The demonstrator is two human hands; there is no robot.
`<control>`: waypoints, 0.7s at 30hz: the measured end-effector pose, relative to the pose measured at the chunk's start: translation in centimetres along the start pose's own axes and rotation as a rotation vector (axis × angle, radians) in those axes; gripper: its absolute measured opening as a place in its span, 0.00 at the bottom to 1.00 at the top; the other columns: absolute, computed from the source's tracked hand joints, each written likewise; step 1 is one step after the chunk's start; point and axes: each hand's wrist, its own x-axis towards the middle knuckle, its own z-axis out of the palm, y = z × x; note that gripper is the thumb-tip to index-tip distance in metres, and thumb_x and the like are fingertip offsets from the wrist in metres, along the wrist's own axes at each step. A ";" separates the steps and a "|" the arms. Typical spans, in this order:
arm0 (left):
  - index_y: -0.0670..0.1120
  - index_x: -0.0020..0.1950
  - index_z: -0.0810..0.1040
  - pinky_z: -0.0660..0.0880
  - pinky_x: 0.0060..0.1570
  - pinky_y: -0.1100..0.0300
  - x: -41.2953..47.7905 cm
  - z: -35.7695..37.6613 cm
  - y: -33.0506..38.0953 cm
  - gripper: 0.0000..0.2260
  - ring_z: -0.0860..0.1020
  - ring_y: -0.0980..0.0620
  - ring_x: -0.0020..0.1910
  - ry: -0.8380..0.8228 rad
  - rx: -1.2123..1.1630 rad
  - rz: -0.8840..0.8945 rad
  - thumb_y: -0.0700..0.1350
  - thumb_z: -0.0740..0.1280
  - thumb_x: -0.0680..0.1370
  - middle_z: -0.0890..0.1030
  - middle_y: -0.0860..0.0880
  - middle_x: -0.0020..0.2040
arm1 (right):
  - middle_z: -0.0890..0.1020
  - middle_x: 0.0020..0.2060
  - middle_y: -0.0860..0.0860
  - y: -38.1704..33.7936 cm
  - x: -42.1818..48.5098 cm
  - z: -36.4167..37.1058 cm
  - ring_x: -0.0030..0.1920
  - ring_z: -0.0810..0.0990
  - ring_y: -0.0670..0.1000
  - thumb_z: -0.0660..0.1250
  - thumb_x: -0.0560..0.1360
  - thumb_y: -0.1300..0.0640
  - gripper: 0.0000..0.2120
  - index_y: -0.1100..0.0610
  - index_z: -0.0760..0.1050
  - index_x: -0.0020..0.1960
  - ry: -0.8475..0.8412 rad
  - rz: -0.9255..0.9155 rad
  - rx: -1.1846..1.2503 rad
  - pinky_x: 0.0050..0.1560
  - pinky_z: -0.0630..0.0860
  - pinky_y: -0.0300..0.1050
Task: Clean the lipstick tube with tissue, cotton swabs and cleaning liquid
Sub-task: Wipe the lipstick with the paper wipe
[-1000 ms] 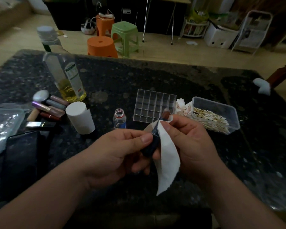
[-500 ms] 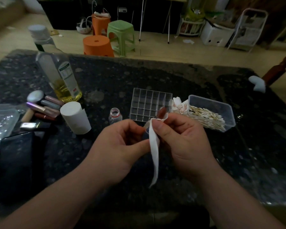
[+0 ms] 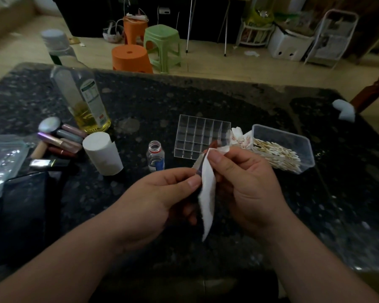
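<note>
Now we pinch the lipstick (image 3: 197, 169), mostly hidden and probably dark, in our left hand (image 3: 162, 193) over the table (image 3: 239, 110) while our right hand (image 3: 243, 182) grips tissue (image 3: 207, 197) against it.

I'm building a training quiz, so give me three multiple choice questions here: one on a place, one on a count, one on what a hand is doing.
1. Where is the swab box relative to the clear grid organiser? A left of it; B right of it; C on it.
2. How many orange stools stand on the floor? A two; B three; C four.
3. What is the right hand doing? A lying flat; B holding a swab; C pinching the tissue.
Answers: B, the box sits to the organiser's right; A, two orange ones beside one green stool; C, its thumb and fingers pinch the tissue against the lipstick tube.
</note>
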 end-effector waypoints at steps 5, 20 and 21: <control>0.48 0.47 0.85 0.78 0.37 0.54 0.4 0.4 -0.1 0.14 0.79 0.44 0.39 0.104 0.000 0.092 0.49 0.75 0.63 0.85 0.41 0.44 | 0.83 0.44 0.66 -0.4 -0.2 -0.2 0.44 0.81 0.61 0.75 0.67 0.50 0.12 0.59 0.84 0.44 0.019 -0.001 0.010 0.50 0.79 0.60; 0.43 0.51 0.83 0.80 0.41 0.52 0.9 0.4 -0.4 0.17 0.80 0.39 0.43 0.129 -0.056 0.116 0.44 0.76 0.63 0.84 0.35 0.46 | 0.86 0.39 0.56 0.0 -0.2 -1.0 0.42 0.85 0.56 0.74 0.68 0.52 0.07 0.55 0.85 0.42 -0.086 -0.005 -0.011 0.44 0.82 0.53; 0.44 0.47 0.83 0.81 0.38 0.54 0.9 0.3 -0.4 0.17 0.81 0.41 0.40 0.147 -0.012 0.135 0.44 0.78 0.60 0.84 0.37 0.43 | 0.86 0.40 0.58 0.0 -0.2 -0.9 0.42 0.85 0.57 0.74 0.68 0.52 0.08 0.55 0.85 0.44 -0.086 -0.011 -0.019 0.44 0.82 0.52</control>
